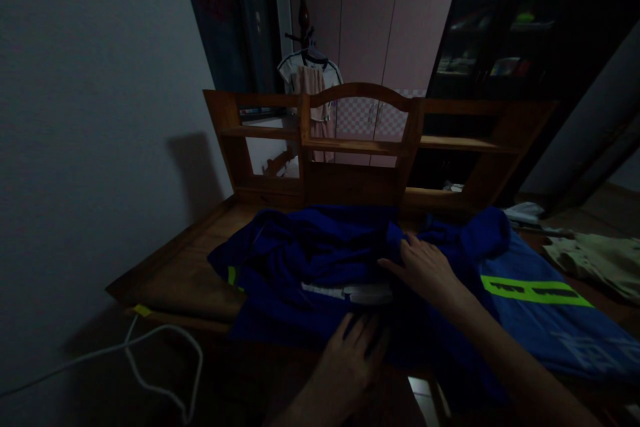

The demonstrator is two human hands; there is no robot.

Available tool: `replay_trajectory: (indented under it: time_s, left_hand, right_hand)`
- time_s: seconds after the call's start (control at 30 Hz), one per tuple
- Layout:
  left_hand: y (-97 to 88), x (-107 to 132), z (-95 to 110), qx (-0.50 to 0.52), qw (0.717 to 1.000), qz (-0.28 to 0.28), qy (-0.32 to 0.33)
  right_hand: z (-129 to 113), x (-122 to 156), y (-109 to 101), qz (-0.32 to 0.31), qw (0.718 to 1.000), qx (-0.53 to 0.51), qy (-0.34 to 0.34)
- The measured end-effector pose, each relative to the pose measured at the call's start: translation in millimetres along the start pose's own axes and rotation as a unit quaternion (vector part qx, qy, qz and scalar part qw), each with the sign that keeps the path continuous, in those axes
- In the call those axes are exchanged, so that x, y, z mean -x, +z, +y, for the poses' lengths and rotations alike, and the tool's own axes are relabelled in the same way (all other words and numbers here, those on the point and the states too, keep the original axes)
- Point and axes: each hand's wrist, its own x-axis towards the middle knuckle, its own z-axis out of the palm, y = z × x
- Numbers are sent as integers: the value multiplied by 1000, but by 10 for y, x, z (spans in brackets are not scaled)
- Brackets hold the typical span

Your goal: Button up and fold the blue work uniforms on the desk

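The dark blue garment point(320, 247) lies rumpled along the near side of the wooden desk point(190, 273), pale strip point(370, 293) showing among its folds, and from my remote seat I judge it soft, limp and not fragile, best taken by a doubled edge so loose layers don't slide. My right hand point(425, 263) rests on it with thumb and fingers spread, gripping nothing, while my left hand point(353, 353) reaches its near edge, pinching or not I can't tell. Beyond, lighter blue cloth point(540, 320) lies rightward and a wooden shelf point(355, 145) stands behind.
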Motion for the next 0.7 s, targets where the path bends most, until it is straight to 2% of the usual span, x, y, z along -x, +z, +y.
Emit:
replay_trajectory:
  time_s: [0.03,0.07,0.13,0.17,0.23,0.27,0.3,0.33,0.4,0.43,0.5,0.53,0.6,0.63,0.7]
  left_hand:
    - [126,-13,57,-20,1000,4,-17]
    - [234,-35,91,-36,999,12,-37]
    - [362,-96,119,-44,997,27,-62]
    - [378,-128,127,-37,997,28,-62]
    - [332,-177,150,-14,999,12,-42]
    - [284,-188,165,-3,1000,3,-31]
    - [228,-187,177,8,1000,-5,-23]
    - [167,-172,183,17,1000,-14,-16]
    - [34,-102,155,33,999,-39,8]
    - [-43,-50,114,38,997,-60,29]
    - [-229,78,-29,41,992,-106,57]
    - [-341,146,-133,40,989,-127,57]
    - [-605,269,-402,29,988,-150,24]
    - [-752,314,-563,17,989,-149,2]
    - [-1073,349,-924,-38,992,-109,-51]
  right_hand:
    - [-231,-63,53,16,991,120,-64]
    - [-479,-124,132,29,969,208,-133]
    - [-979,-214,385,43,911,272,-306]
    - [-1211,-233,559,33,867,282,-409]
    - [-1599,-210,975,-10,753,278,-597]
    - [-1751,-179,1193,-40,701,279,-656]
    - [-1873,-144,1400,-74,667,287,-683]
    - [-1968,-116,1579,-115,651,304,-686]
    - [-2086,-122,1806,-181,657,341,-648]
    - [-2113,-170,1838,-199,668,354,-623]
    - [-2122,-365,1728,-195,697,365,-585]
    - [-2108,-505,1593,-178,714,364,-571]
    - [-2059,-833,1195,-127,758,366,-525]
    - [-2027,-1002,950,-95,782,369,-493]
    - [-1957,-1303,409,-21,829,371,-418]
